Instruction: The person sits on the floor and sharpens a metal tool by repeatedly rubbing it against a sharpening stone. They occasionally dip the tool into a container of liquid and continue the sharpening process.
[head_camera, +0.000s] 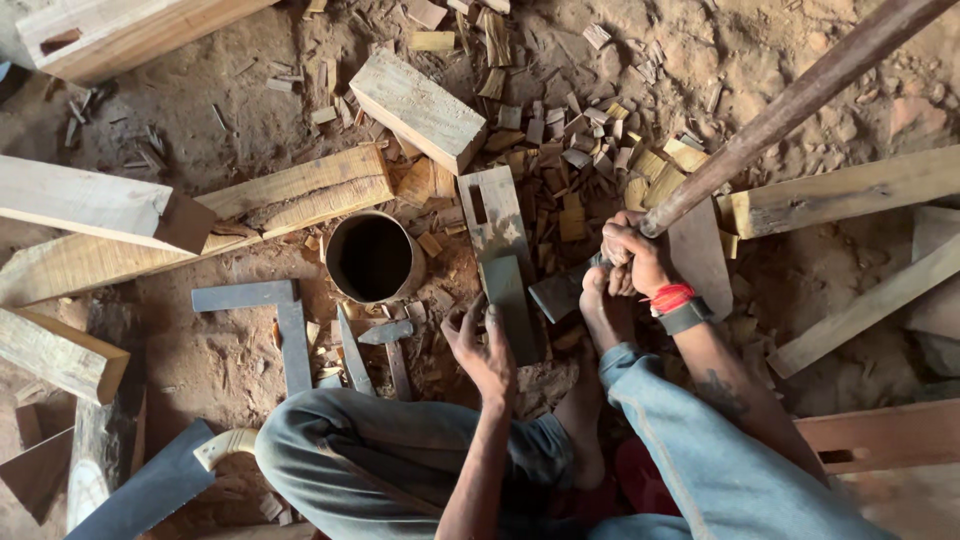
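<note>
The fingers of the right hand (630, 255) are closed tight around the lower end of a long wooden handle (790, 105), which slants up and away to the top right corner. Below the fist sits a dark metal blade (558, 292), probably an adze head, though the fist hides the joint. A bare foot (603, 310) presses down just beside that blade. The left hand (482, 345) has its fingers spread and bent, fingertips resting on the near edge of a flat grey stone (510, 305) lying on a small plank (493, 215).

Around the hands the dirt floor (230, 120) is crowded: wood chips (590, 140) heap beyond the plank, a short thick block (418, 108) lies above them, and long boards (850, 190) hem in the right side. To the left of the stone lie a hammer (390, 345) and a steel square (275, 320), with a saw (165, 480) near the knee. The most open ground is the bare patch at upper left.

A round tin (372, 257) stands just left of the plank, mouth up; its inside is dark and nothing shows in it.
</note>
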